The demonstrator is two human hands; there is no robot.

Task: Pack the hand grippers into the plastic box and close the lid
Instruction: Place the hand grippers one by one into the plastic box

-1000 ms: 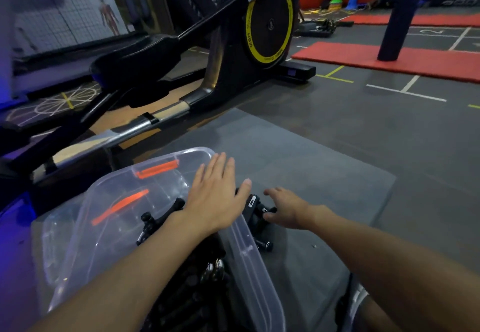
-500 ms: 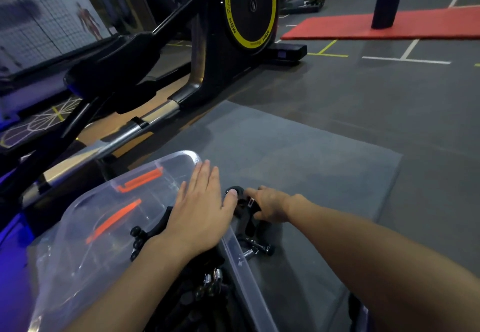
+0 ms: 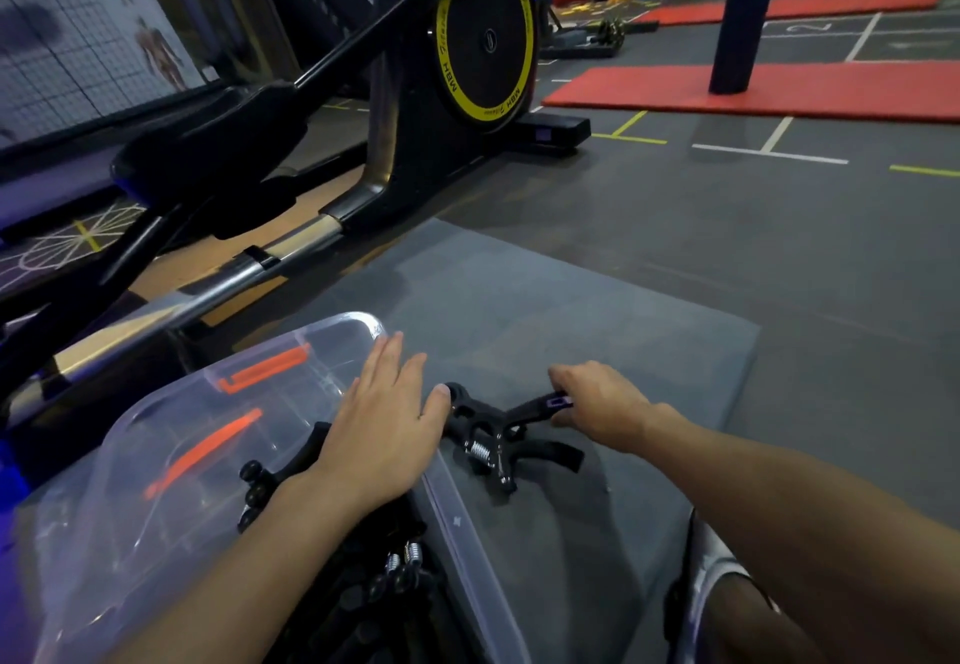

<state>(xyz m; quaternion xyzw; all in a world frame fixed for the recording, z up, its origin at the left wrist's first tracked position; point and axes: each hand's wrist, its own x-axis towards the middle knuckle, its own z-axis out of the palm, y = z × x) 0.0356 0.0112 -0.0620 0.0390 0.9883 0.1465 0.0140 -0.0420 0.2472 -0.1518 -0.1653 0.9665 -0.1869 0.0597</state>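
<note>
A clear plastic box (image 3: 467, 523) sits at lower left on a grey mat, with several black hand grippers (image 3: 374, 596) inside. Its transparent lid (image 3: 171, 435), with orange clips, stands tilted open behind it. My left hand (image 3: 382, 429) lies flat with straight fingers over the box's far right rim, thumb touching a black hand gripper (image 3: 498, 435) just outside the box. My right hand (image 3: 597, 406) curls round one handle of that gripper, which is lifted slightly off the mat; its spring and other handle hang below.
A grey mat (image 3: 597, 310) lies under the box and hands. A black exercise machine (image 3: 415, 107) with a yellow-ringed flywheel stands close at the left and back. Red mats (image 3: 779, 92) and a dark upright cylinder (image 3: 737, 24) lie far right.
My right hand closed on the black hand gripper beside the box and drew its handle up and to the right. My left hand stayed flat on the box rim.
</note>
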